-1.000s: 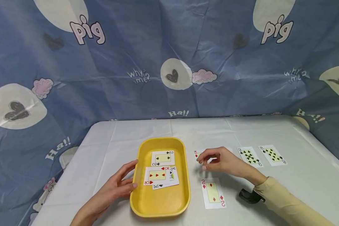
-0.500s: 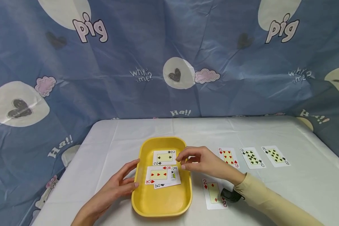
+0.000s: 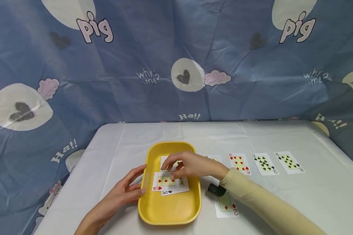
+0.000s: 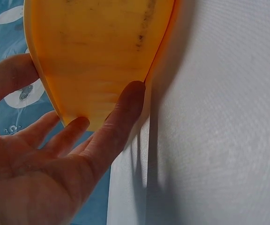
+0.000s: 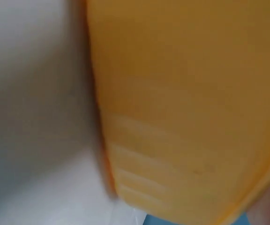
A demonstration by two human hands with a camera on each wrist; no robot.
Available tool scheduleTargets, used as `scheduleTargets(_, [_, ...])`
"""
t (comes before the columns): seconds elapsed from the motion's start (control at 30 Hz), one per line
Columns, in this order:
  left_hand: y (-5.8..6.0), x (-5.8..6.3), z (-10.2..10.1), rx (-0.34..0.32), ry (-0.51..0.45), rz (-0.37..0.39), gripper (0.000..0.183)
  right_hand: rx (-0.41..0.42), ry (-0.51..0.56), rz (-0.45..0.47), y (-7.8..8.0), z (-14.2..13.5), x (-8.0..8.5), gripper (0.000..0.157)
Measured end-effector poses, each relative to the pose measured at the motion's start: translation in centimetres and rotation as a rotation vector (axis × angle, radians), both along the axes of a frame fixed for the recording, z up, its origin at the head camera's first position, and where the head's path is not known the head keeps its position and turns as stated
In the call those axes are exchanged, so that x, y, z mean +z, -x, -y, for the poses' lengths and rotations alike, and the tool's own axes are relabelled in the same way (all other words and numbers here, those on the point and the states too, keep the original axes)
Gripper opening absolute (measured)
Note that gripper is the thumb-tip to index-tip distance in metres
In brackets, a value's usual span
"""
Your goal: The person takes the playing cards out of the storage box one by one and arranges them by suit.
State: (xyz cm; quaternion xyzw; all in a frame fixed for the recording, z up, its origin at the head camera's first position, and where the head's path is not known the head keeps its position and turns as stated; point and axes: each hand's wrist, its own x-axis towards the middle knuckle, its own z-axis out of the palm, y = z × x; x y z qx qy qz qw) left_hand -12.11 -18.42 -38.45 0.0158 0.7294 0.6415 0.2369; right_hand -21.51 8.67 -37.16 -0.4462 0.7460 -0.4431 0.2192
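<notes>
My left hand (image 3: 122, 192) rests fingers and thumb against the left wall of a yellow tray (image 3: 170, 213); the left wrist view shows fingertips along its rim and side. Over the tray, my right hand (image 3: 191, 163) has bent fingers, index tip and thumb apart. Its thumb tip overlaps the three of hearts (image 3: 161, 181), which lies across a king of spades (image 3: 180, 189). Behind them, a two of clubs (image 3: 163, 160) is partly hidden by the fingers. In the right wrist view, the tray's outer wall (image 5: 182, 103) fills most of the frame.
Right of the tray lie a red-suited card (image 3: 214, 159) partly under the right wrist, a six of hearts (image 3: 239, 163), a nine of clubs (image 3: 264, 164) and an eight of spades (image 3: 289, 162). Nearer, the two of diamonds (image 3: 227, 210) is partly covered by the black wrist device (image 3: 216, 190).
My right hand has moved left, from over the red-suited card on the table to above the cards in the tray. That card stays behind on the table. My left hand keeps its place.
</notes>
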Motion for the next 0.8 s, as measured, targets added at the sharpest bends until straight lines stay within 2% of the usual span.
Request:
scheduleTargets(0.2, [-0.1,0.0,0.2,-0.007,-0.011,-0.007,0.070,0.061,-0.164,-0.075,1.3,1.7,-0.1,0.038])
scheduleTargets(0.47, [-0.2,-0.1,0.2,-0.010,-0.013,-0.007,0.070,0.113,-0.275,-0.013,2.2,3.0,-0.9,0.050])
scheduleTargets(0.57, [-0.2,-0.2,0.1,-0.002,-0.008,-0.002,0.070,0.143,-0.319,-0.054,2.3,3.3,-1.2,0.052])
scheduleTargets(0.7, [-0.1,-0.1,-0.1,0.010,0.002,0.003,0.070,0.187,-0.366,-0.164,2.3,3.6,-1.1,0.058])
scheduleTargets(0.8, [-0.1,0.0,-0.1,0.014,0.005,0.002,0.071,0.188,-0.394,-0.206,2.3,3.7,-1.0,0.059])
